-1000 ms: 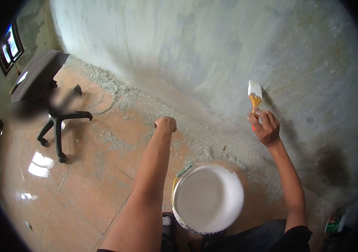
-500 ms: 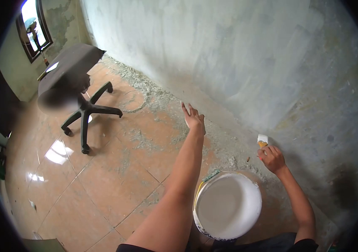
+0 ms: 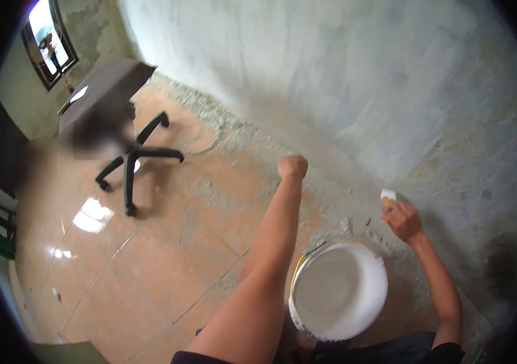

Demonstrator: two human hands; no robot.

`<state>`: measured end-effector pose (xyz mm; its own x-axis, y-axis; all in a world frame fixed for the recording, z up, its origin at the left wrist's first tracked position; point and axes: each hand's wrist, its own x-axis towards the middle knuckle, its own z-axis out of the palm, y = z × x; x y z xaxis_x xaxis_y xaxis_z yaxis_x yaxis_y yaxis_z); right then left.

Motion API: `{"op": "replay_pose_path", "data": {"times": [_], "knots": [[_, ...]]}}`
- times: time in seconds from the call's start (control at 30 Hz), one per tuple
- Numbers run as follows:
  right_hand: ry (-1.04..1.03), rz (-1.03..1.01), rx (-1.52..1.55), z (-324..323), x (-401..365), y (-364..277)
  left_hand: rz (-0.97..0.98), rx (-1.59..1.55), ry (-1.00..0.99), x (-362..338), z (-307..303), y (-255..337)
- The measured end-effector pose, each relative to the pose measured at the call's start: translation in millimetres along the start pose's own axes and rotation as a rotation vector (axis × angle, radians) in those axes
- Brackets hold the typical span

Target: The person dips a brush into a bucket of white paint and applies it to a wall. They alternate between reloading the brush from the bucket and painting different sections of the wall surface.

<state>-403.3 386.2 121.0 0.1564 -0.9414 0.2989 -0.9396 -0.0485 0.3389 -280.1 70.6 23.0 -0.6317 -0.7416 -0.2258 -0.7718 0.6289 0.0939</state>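
My right hand (image 3: 403, 221) grips a paintbrush (image 3: 387, 198) with a yellow handle and white bristles, its tip low against the grey plastered wall (image 3: 355, 85) near the floor. My left hand (image 3: 293, 167) is closed in a fist, arm stretched forward over the floor, holding nothing that I can see. A white paint bucket (image 3: 338, 292) full of white paint stands between my arms, just below the right hand.
A black office chair (image 3: 116, 115) stands on the orange floor tiles (image 3: 149, 242) at the left. Grey plaster rubble (image 3: 228, 130) lies along the foot of the wall. A window (image 3: 49, 33) is at the far left corner.
The brush has come down the wall from mid-height to near the floor. My left hand opened its fingers half a second ago and is now a fist again. The view has shifted left.
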Motion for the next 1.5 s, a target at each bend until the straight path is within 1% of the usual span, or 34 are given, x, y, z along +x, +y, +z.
{"op": "replay_pose_path", "data": {"times": [0.07,0.1,0.13,0.2,0.23,0.27,0.3,0.33,0.4,0.43,0.47,0.53,0.57,0.6,0.63,0.67,0.7,0.73,0.77,0.83,0.87,0.93,1.0,1.07,1.1,1.13,1.2,1.23,1.27,1.33,1.4,1.43,1.47,1.5], "knots": [[0.025,-0.04,-0.004,7,-3,6,0.178,-0.356,0.052,-7,-16,-7],[0.016,-0.038,-0.022,8,-3,6,0.18,-0.689,-0.217,-6,-29,-8],[0.006,-0.033,-0.021,6,-5,4,0.185,-0.691,-0.227,-9,-27,-8],[0.009,-0.022,0.052,5,-3,6,0.314,-1.432,0.061,-5,-31,-10],[0.01,-0.011,0.043,6,-3,8,0.329,-1.43,0.057,-3,-39,-10],[-0.004,-0.014,0.012,9,-4,10,0.25,-1.876,-0.112,-3,-52,-10],[-0.025,-0.017,-0.006,10,-7,8,0.124,-2.308,-0.31,-8,-60,-9],[-0.027,-0.01,0.003,10,-8,7,0.115,-2.302,-0.316,-14,-70,-7],[-0.042,-0.008,0.034,8,-6,9,0.152,-2.639,-0.374,-27,-90,-5],[0.002,-0.016,0.035,6,-2,9,0.174,-2.694,-0.373,-30,-93,-5],[-0.006,-0.006,0.032,4,-1,11,0.172,-2.693,-0.39,-32,-96,-4],[-0.004,0.106,0.06,4,-1,11,0.356,-2.709,-0.433,-35,-97,-2],[-0.001,0.208,0.132,6,-1,12,0.387,-2.724,-0.503,-35,-95,-3],[0.016,0.269,0.192,12,-1,16,0.377,-2.725,-0.55,-35,-92,-3],[0.03,0.332,0.249,14,-3,20,0.402,-2.693,-0.542,-37,-89,-4],[0.015,0.352,0.23,9,-2,24,0.446,-2.662,-0.525,-37,-90,0],[0.01,0.444,0.269,5,2,29,0.456,-2.668,-0.555,-37,-92,4],[0.006,0.533,0.317,1,4,33,0.378,-2.625,-0.516,-41,-91,4],[-0.001,0.538,0.31,-2,3,41,0.302,-2.578,-0.468,-44,-91,6],[0.146,0.55,0.323,-7,7,55,0.292,-2.56,-0.487,-42,-86,6],[0.14,0.545,0.326,-12,9,59,0.282,-2.536,-0.503,-40,-83,5],[0.198,0.492,0.204,-27,12,67,0.28,-2.488,-0.481,-35,-77,1],[0.199,0.475,0.185,-50,22,66,0.269,-2.439,-0.47,-26,-68,-2],[0.406,0.321,0.02,-70,30,65,0.256,-1.859,-0.329,-11,-53,-8],[0.478,0.256,-0.045,-80,37,60,0.312,-1.575,-0.335,3,-39,-18],[0.467,0.257,-0.043,-78,36,57,0.307,-1.58,-0.345,2,-30,-19],[0.465,0.098,-0.239,-75,30,53,0.423,-0.617,-0.034,-2,-11,-18],[0.418,0.031,-0.276,-60,21,55,0.36,-0.358,-0.304,-20,-28,-16],[0.414,0.031,-0.273,-47,13,54,0.36,-0.359,-0.308,-20,-22,-16],[0.266,-0.095,-0.407,-21,-2,46,0.345,-0.149,-0.422,-18,-7,-19],[0.22,-0.129,-0.39,4,-19,44,0.334,-0.132,-0.404,-13,3,-16],[0.174,-0.164,-0.381,15,-25,43,0.322,-0.162,-0.38,-12,3,-15],[0.178,-0.165,-0.384,27,-29,40,0.311,-0.193,-0.354,-11,1,-14],[0.127,-0.167,-0.283,37,-34,36,0.313,-0.195,-0.35,-11,-1,-13]]}}
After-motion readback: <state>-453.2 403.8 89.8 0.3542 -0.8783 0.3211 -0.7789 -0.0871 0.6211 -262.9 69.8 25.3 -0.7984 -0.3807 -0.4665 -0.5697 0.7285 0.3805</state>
